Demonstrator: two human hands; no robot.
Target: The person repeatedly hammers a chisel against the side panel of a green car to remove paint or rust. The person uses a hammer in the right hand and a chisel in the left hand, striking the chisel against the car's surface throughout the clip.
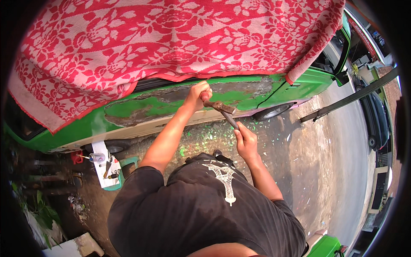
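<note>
The left hand is closed around the upper end of a rusty metal scraper, pressing it against the side panel of a green car. The right hand grips the tool's lower handle end in a fist. The scraper's long axis runs diagonally, from upper left at the panel down to the right toward the person's chest. Around the tool tip the panel is patchy: glossy green paint broken by dull grey-brown bare areas with ragged edges. A red and white floral woven blanket drapes over the car above. Green paint flakes dot the rough concrete ground below.
</note>
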